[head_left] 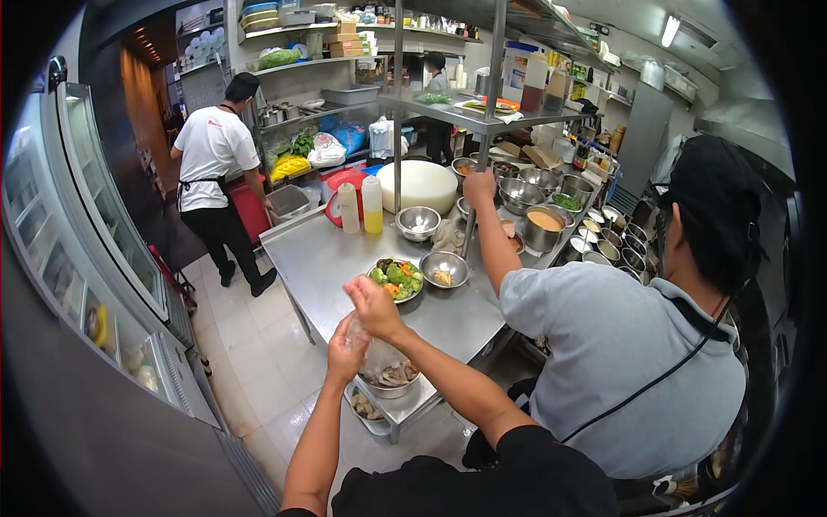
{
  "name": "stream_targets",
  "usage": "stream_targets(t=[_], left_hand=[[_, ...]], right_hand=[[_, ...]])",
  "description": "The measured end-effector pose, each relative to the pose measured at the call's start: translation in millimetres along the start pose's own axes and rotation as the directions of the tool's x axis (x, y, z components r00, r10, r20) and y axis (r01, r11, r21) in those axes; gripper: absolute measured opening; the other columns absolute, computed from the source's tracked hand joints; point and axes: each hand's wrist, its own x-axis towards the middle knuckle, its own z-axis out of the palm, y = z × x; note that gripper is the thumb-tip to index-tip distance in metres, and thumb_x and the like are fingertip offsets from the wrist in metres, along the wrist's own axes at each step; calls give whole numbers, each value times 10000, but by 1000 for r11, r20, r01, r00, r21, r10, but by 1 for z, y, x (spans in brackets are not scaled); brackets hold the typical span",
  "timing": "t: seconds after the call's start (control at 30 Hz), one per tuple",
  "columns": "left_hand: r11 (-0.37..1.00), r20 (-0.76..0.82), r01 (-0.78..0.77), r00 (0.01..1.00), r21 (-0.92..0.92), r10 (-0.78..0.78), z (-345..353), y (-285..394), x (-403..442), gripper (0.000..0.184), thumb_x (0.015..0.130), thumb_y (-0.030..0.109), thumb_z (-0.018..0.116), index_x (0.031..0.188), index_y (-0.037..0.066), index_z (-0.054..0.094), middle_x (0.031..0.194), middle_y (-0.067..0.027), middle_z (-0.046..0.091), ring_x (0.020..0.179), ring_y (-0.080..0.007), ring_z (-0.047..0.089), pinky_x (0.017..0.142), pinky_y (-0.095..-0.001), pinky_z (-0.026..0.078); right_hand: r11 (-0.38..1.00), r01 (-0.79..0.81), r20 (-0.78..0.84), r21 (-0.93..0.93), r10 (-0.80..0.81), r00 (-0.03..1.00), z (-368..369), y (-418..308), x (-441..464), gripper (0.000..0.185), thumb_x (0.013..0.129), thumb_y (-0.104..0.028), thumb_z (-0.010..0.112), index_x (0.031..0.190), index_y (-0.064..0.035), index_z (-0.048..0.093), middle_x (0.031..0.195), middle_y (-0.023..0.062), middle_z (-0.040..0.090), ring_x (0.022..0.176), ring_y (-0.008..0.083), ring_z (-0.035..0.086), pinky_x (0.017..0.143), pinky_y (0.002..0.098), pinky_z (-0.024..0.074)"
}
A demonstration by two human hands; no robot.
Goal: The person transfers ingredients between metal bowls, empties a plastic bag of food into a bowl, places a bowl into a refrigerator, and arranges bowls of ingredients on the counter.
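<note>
Bag (377, 353), clear plastic, gripped in left hand (346, 348) and right hand (377, 310); length slants down toward metal bowl (396, 393) of greyish pieces at near corner of surface (323, 267); left hand nearer bowl.

Both hands (360, 323) hold a clear bag (376, 353) over a bowl of meat (392, 379), near the vegetables (397, 279) on the steel table (323, 289), beside a co-worker (637, 353) in grey.
</note>
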Motion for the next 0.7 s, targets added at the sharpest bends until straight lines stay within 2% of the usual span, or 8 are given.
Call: stream_targets(t=[0.1,0.2,0.3,0.33,0.43,0.5,0.57,0.7], left_hand=[[1000,22,21,1000,24,-22,-1,-8,-2,567,769,162,743,1246,-9,489,1102,-93,597,1038,-161,556,911,-296,441],[996,-87,50,995,80,-43,2,-10,-2,441,762,82,714,1151,-18,533,1028,-69,623,924,-139,595,838,-286,482],[994,-125,112,986,-14,-113,-5,-19,3,389,776,60,687,1129,-9,539,1026,-60,614,913,-131,593,813,-271,483],[984,-179,132,972,-123,-152,-1,-10,5,351,774,26,661,1103,-7,544,1009,-59,617,890,-131,598,795,-265,488],[988,-253,95,960,-117,-123,-4,-22,11,353,765,-4,643,1102,-9,540,1005,-64,620,882,-136,602,796,-270,492],[989,-281,146,949,-20,-145,-9,-35,12,399,737,-8,664,1111,-13,526,1004,-84,617,895,-151,602,804,-279,493],[991,-272,107,959,79,-82,-3,-36,14,426,728,-9,660,1127,-9,510,992,-92,619,893,-160,608,802,-290,497],[979,-240,197,954,54,-179,1,-28,12,504,771,13,661,1221,15,433,1033,-92,604,941,-164,597,826,-289,494]], right_hand=[[967,-69,-39,245,81,996,4,16,3,254,939,-263,552,837,-31,534,625,-2,483,576,83,428,528,262,372],[878,-195,98,437,168,981,-3,18,0,268,953,-283,535,835,-42,522,701,-62,453,647,36,386,565,216,352],[877,-238,153,417,191,970,-18,51,-18,321,922,-327,578,993,-17,534,862,8,542,789,67,488,704,224,422],[932,-239,187,271,193,963,-27,51,-32,374,902,-330,607,1087,-19,514,962,46,555,894,96,507,782,250,429],[953,-297,429,55,246,869,-51,43,-55,742,796,-336,731,1329,30,368,1271,171,483,1171,220,470,1008,331,362],[959,-267,416,91,207,885,-52,46,-66,794,755,-337,763,1333,32,364,1253,164,494,1164,220,475,996,320,370],[963,-239,371,124,179,911,-54,44,-71,836,714,-343,792,1334,22,367,1226,157,516,1136,219,497,972,317,390],[963,-243,321,119,194,927,-58,30,-72,836,692,-339,804,1320,23,390,1167,158,569,1081,218,545,933,314,422]])
